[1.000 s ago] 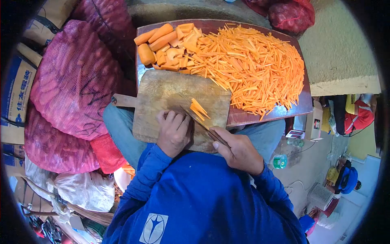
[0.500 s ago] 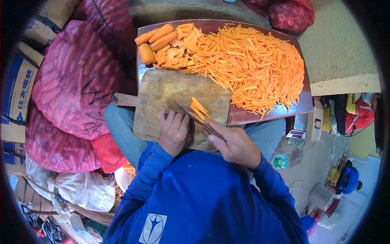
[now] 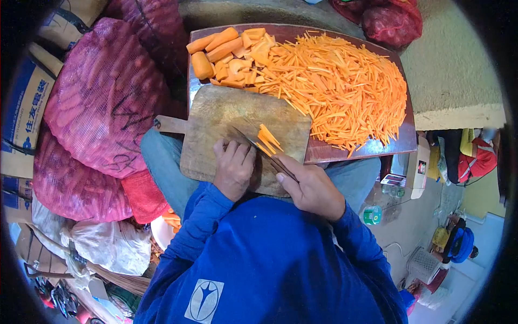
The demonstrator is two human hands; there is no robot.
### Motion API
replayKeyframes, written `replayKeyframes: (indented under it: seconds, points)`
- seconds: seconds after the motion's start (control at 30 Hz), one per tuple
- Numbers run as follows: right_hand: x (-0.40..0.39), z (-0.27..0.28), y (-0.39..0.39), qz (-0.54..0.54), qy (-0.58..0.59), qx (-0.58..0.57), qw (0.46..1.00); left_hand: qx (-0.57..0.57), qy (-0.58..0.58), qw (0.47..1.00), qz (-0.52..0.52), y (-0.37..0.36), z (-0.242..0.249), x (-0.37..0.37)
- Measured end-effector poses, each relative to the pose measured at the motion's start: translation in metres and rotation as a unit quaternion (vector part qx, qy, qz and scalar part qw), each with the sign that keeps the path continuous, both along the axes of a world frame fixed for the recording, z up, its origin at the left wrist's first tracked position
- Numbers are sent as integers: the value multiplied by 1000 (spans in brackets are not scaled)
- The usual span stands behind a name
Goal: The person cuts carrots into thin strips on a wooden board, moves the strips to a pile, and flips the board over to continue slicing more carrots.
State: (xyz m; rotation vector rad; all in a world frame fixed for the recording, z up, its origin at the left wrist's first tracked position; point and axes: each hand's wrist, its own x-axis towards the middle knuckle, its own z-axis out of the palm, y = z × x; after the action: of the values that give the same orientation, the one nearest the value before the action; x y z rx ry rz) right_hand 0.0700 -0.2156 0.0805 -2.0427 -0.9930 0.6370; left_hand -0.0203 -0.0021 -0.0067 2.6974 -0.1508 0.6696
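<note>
A worn wooden cutting board (image 3: 216, 124) with a handle at its left rests across my lap. My right hand (image 3: 313, 186) is wrapped round the handle of a knife (image 3: 249, 141), whose blade points up and left over the board. On the board's near part, my left hand (image 3: 234, 168) has its fingers curled down beside the blade; what lies under them is hidden. A few cut carrot sticks (image 3: 268, 140) lie just right of the blade. Beyond the board, a dark red table (image 3: 324, 157) bears a large heap of carrot strips (image 3: 350, 92) and, at its left, carrot chunks (image 3: 202, 65).
Pink mesh sacks (image 3: 102, 97) bulge at the left, above a white plastic bag (image 3: 113, 245). A red net bag (image 3: 391, 24) sits at the top right near a concrete ledge (image 3: 458, 70). A green container (image 3: 372, 215) stands on the floor at the right.
The view has shifted slightly, so the board and table appear a little further right. Both hands stay in nearly the same places on the board, the knife still in my right hand.
</note>
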Motion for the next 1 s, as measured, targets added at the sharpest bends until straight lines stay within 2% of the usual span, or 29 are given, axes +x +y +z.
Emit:
replayKeyframes:
  seconds: [0.07, 0.2, 0.27, 0.4, 0.5, 0.63, 0.73, 0.8, 0.87, 0.93, 1.0]
  points:
    - [0, 6, 6, -6, -7, -48, 999, 0, 1, 1000, -5, 0, 1, 2]
    - [5, 3, 3, 8, -15, -65, 998, -19, -20, 1000, 4, -1, 4, 7]
    - [6, -7, -4, -42, 14, 56, 997, -38, -26, 999, 17, -3, 5, 8]
    - [10, 5, -17, -60, -16, 95, 994, -83, -9, 995, 51, -2, 3, 10]
    - [-2, 13, -31, -54, 56, 11, 997, -109, -16, 990, 83, 6, 5, 10]
    - [-6, 3, -29, -29, 101, 8, 994, -125, -41, 983, 130, 24, 8, 3]
    - [23, -8, -29, -28, 59, 19, 998, -167, -6, 975, 145, 26, 14, 2]
    - [46, -10, -29, -60, -42, 18, 997, -178, 15, 976, 128, 24, 15, 5]
    - [68, -7, -26, -98, -37, 11, 994, -187, 40, 975, 115, 19, 16, 7]
    - [79, -3, -29, -137, -32, 2, 990, -231, 50, 970, 59, 12, 14, 12]
    - [84, 1, -34, -167, -72, 73, 981, -224, 45, 973, 31, 2, 19, 17]
